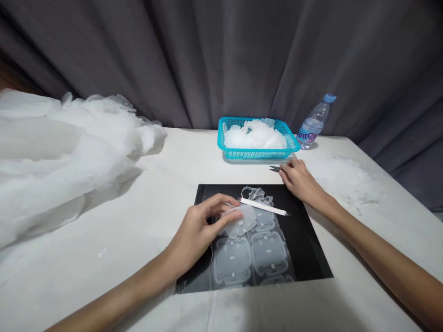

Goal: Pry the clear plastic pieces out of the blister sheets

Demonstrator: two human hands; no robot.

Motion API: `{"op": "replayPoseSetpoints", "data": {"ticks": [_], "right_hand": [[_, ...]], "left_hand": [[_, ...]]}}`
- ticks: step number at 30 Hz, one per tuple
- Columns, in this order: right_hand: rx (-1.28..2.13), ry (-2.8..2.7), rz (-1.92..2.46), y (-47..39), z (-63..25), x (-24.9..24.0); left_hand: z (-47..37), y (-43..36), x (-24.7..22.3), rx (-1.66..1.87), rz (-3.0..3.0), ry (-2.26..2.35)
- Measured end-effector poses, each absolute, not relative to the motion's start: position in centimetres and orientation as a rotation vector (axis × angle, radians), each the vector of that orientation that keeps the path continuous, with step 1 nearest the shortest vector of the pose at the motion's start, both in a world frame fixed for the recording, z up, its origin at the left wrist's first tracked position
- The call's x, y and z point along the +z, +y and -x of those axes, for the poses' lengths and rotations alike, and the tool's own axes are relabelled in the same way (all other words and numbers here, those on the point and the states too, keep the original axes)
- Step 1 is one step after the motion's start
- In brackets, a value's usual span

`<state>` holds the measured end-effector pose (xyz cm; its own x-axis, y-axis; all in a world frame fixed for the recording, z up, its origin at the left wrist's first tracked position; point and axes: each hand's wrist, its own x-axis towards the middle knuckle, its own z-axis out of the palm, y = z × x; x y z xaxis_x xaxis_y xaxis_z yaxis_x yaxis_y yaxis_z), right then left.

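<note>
My left hand pinches a small translucent plastic piece above a clear sheet of rounded-square shapes. The sheet lies on a black mat and runs past its front edge. A white pen-like tool rests across the sheet's far part, close to my left fingertips, beside curled clear scraps. At the mat's far right corner, my right hand has its fingers closed around small dark pointed snips, whose tips point left; their rear part is hidden by the fingers.
Behind the mat stands a blue basket filled with translucent pieces. A water bottle is right of it. A large heap of whitish plastic sheets covers the left side. Thin clear scraps lie on the right of the white table.
</note>
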<state>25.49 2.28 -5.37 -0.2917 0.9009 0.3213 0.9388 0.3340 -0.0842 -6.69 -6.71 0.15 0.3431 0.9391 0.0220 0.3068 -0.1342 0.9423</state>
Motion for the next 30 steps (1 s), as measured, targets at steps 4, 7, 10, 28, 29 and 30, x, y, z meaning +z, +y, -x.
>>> {"op": "replayPoseSetpoints", "data": {"ticks": [4,7,10,28,29,30], "right_hand": [[-0.155,-2.301,1.639,1.8,-24.7,-5.0],[0.012,-2.265,1.584,1.0,-24.0,-3.3],[0.480,-2.329,1.521,-0.3,-23.3,-0.5],[1.310,-2.433,1.392,-0.8,-23.4,1.6],[1.340,-2.372,1.427,-0.7,-23.3,1.4],[1.374,-2.306,1.462,-0.5,-23.2,1.1]], "left_hand": [[6.6,-5.5,-0.1,0.775,-1.350,1.078],[6.7,-5.1,-0.1,0.796,-1.261,1.080],[6.8,-5.0,-0.1,0.822,-1.174,1.087],[7.0,-5.0,-2.3,0.760,-1.230,0.931],[7.0,-5.0,-2.3,0.743,-1.267,0.943],[7.0,-5.0,-2.2,0.724,-1.296,0.953]]}}
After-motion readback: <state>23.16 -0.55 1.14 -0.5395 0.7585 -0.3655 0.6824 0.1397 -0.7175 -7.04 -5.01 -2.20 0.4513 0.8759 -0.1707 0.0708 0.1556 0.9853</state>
